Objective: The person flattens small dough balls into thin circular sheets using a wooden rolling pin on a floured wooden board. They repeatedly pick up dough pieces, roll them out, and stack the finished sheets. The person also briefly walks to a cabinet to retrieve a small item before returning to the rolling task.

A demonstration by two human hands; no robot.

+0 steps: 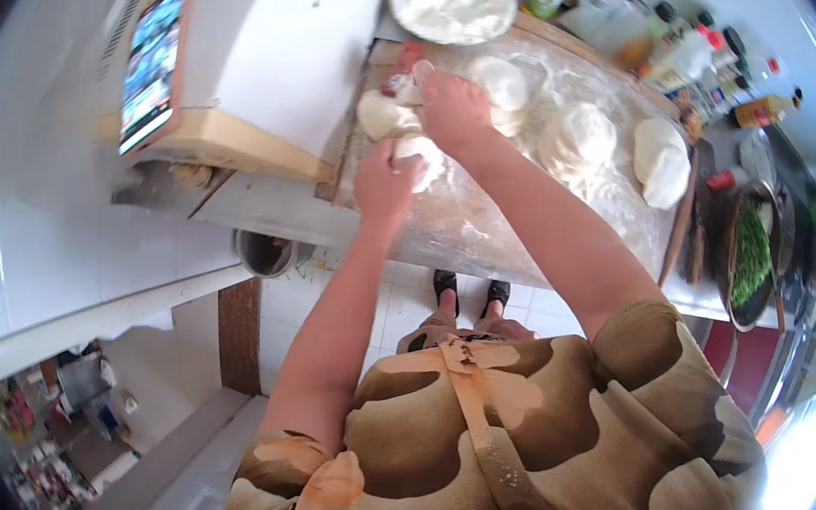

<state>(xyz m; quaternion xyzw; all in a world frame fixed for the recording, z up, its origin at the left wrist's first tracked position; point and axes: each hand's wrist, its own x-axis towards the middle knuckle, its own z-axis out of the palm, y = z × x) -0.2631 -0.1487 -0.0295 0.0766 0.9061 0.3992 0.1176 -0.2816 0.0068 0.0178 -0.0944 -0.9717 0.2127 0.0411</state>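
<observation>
My left hand (386, 182) grips a small round piece of white dough (421, 161) near the left end of a floured wooden board (478, 209). Beyond it, my right hand (455, 106) is curled, fingers down. A small pale rounded thing (422, 70) shows at its fingertips; what it is and whether I hold it, I cannot tell. Beside that hand lies a flattened dough piece (381, 114), with a red-and-white packet (407, 59) just behind. Other dough rounds sit to the right: one dough ball (499, 82), a larger floured dough mound (579, 137) and an oblong dough piece (662, 162).
A metal bowl of white flour (453, 2) stands behind the board. Several bottles (694, 48) line the wall. At right are a rolling pin (677, 232) and a pan of chopped greens (749, 257). A lit phone (154, 68) leans at left; a bin (266, 252) stands below.
</observation>
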